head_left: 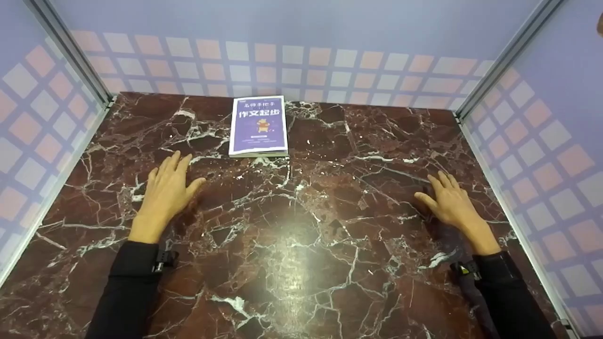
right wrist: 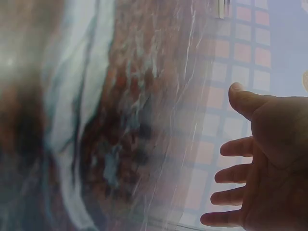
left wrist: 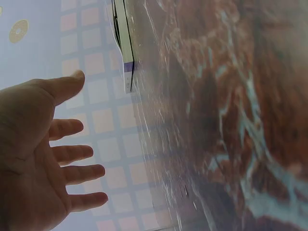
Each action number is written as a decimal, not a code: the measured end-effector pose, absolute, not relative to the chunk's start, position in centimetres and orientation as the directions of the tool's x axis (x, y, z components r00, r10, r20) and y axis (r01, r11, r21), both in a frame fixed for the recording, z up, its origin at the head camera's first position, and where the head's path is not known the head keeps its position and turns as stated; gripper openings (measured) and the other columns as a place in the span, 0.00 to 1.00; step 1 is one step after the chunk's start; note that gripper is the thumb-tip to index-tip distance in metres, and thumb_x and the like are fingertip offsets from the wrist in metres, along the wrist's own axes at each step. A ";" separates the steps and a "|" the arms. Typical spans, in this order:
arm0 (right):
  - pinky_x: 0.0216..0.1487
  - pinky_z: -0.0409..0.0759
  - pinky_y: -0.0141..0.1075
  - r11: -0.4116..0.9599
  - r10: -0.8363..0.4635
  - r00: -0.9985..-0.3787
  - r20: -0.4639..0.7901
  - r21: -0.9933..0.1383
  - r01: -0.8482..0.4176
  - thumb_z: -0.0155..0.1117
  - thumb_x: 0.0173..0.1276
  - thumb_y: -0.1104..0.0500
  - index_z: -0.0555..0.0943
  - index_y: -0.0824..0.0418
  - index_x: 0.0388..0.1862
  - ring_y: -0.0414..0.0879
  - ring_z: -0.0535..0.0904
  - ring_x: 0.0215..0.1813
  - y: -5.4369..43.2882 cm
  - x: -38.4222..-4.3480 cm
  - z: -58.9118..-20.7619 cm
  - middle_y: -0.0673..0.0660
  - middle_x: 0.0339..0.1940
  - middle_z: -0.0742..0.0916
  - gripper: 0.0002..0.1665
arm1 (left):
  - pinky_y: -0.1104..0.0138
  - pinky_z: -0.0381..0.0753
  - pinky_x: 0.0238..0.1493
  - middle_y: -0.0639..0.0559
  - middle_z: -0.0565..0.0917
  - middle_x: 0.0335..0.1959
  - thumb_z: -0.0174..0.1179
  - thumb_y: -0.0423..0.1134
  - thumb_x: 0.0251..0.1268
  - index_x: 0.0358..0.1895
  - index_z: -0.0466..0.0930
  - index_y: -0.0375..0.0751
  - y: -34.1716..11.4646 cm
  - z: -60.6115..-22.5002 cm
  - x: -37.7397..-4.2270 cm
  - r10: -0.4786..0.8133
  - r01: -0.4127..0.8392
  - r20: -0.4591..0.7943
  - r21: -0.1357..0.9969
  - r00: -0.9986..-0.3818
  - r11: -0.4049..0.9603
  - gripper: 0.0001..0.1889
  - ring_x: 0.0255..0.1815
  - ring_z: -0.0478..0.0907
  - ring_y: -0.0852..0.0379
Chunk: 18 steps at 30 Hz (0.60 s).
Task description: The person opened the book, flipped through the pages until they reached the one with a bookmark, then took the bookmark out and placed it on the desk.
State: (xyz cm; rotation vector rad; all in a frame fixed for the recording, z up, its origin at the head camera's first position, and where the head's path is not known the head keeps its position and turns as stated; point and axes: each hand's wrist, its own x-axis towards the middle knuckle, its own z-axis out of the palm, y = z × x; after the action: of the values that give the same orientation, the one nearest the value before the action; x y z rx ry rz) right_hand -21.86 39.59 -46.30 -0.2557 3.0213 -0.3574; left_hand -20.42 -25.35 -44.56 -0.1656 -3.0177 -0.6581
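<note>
A purple book (head_left: 258, 127) with a white border, Chinese lettering and a small cartoon bear lies flat near the back of the marbled table. To its left and nearer the front, my left hand (head_left: 167, 190) is held palm down with fingers extended and thumb apart, holding nothing. My right hand (head_left: 451, 200) is spread the same way at the far right, well away from the book. In the left wrist view the book's page edge (left wrist: 126, 48) shows beyond the left hand (left wrist: 38, 154). Only a sliver of it appears above the right hand (right wrist: 269, 159).
The dark red table (head_left: 292, 226) has white veins and a glare spot at its middle. Lilac panels with pink and grey squares (head_left: 320, 56) stand at the back and both sides, joined by metal posts (head_left: 513, 56). Each sleeve carries a small black wrist device (head_left: 166, 260).
</note>
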 end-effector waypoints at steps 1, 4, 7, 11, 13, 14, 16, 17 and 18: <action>0.68 0.52 0.78 0.959 -0.179 -0.982 -0.060 -0.234 -0.160 0.49 0.80 0.34 0.59 0.74 0.79 0.79 0.48 0.78 39.5 -21.9 -46.3 0.80 0.79 0.56 0.50 | 0.31 0.44 0.75 0.26 0.50 0.81 0.57 0.50 0.78 0.80 0.54 0.31 -25.2 -44.5 -20.4 0.088 0.112 0.078 0.413 -0.993 0.904 0.39 0.79 0.48 0.25; 0.68 0.53 0.77 0.957 -0.191 -0.981 -0.041 -0.230 -0.177 0.50 0.80 0.36 0.62 0.75 0.76 0.80 0.52 0.76 39.2 -22.0 -46.2 0.81 0.77 0.59 0.48 | 0.32 0.49 0.74 0.25 0.54 0.79 0.59 0.48 0.77 0.79 0.57 0.30 -25.0 -44.6 -20.5 0.072 0.109 0.106 0.411 -0.992 0.905 0.37 0.77 0.53 0.25; 0.71 0.53 0.75 0.954 -0.209 -0.977 -0.033 -0.228 -0.196 0.52 0.80 0.37 0.64 0.77 0.74 0.81 0.55 0.75 39.0 -22.2 -46.1 0.83 0.75 0.62 0.46 | 0.32 0.55 0.71 0.25 0.60 0.76 0.60 0.46 0.77 0.77 0.60 0.29 -24.7 -44.6 -20.6 0.060 0.116 0.150 0.396 -0.987 0.911 0.35 0.74 0.59 0.25; 0.72 0.56 0.71 0.950 -0.232 -0.972 -0.033 -0.222 -0.219 0.53 0.80 0.38 0.66 0.77 0.73 0.81 0.60 0.72 38.5 -22.6 -46.0 0.83 0.71 0.67 0.45 | 0.33 0.63 0.67 0.25 0.68 0.70 0.61 0.44 0.76 0.75 0.63 0.28 -24.3 -44.6 -20.7 0.040 0.115 0.201 0.379 -0.979 0.918 0.34 0.68 0.66 0.25; 0.71 0.58 0.71 0.951 -0.233 -0.972 -0.036 -0.219 -0.220 0.53 0.80 0.38 0.67 0.77 0.73 0.81 0.62 0.70 38.1 -22.8 -45.9 0.83 0.69 0.69 0.45 | 0.34 0.67 0.64 0.24 0.70 0.67 0.61 0.44 0.75 0.75 0.64 0.28 -24.2 -44.5 -20.8 0.024 0.107 0.215 0.384 -0.976 0.917 0.33 0.65 0.68 0.26; 0.69 0.60 0.71 0.951 -0.233 -0.972 -0.037 -0.219 -0.220 0.52 0.81 0.38 0.67 0.76 0.73 0.81 0.63 0.69 37.9 -22.9 -45.8 0.83 0.68 0.70 0.45 | 0.34 0.69 0.62 0.24 0.71 0.66 0.61 0.44 0.75 0.74 0.65 0.28 -24.1 -44.5 -20.9 0.015 0.102 0.221 0.390 -0.975 0.915 0.32 0.63 0.70 0.26; 0.67 0.64 0.71 0.951 -0.232 -0.972 -0.035 -0.220 -0.219 0.53 0.81 0.38 0.68 0.76 0.73 0.80 0.66 0.68 37.4 -23.1 -45.7 0.82 0.66 0.72 0.44 | 0.34 0.73 0.58 0.24 0.73 0.64 0.61 0.43 0.75 0.73 0.67 0.29 -23.9 -44.5 -21.0 -0.004 0.094 0.236 0.403 -0.972 0.910 0.31 0.60 0.72 0.26; 0.65 0.66 0.71 0.951 -0.230 -0.973 -0.036 -0.221 -0.216 0.52 0.80 0.38 0.68 0.75 0.73 0.79 0.67 0.67 37.1 -23.1 -45.6 0.82 0.65 0.72 0.44 | 0.34 0.74 0.56 0.24 0.73 0.62 0.61 0.42 0.76 0.72 0.68 0.29 -23.8 -44.5 -21.0 -0.016 0.088 0.242 0.414 -0.970 0.906 0.30 0.59 0.73 0.26; 0.63 0.68 0.71 0.950 -0.230 -0.973 -0.035 -0.223 -0.216 0.53 0.80 0.38 0.69 0.75 0.72 0.78 0.69 0.66 36.8 -23.2 -45.6 0.81 0.65 0.73 0.43 | 0.34 0.76 0.54 0.24 0.74 0.61 0.61 0.42 0.75 0.72 0.69 0.29 -23.6 -44.5 -21.0 -0.027 0.084 0.250 0.423 -0.968 0.902 0.29 0.57 0.74 0.26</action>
State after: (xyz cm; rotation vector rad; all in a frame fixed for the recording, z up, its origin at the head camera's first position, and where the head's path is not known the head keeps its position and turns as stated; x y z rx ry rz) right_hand -23.24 36.82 -45.58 -0.3483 3.0422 -0.3374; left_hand -21.02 -23.63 -44.53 -0.0423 -2.8165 -0.6423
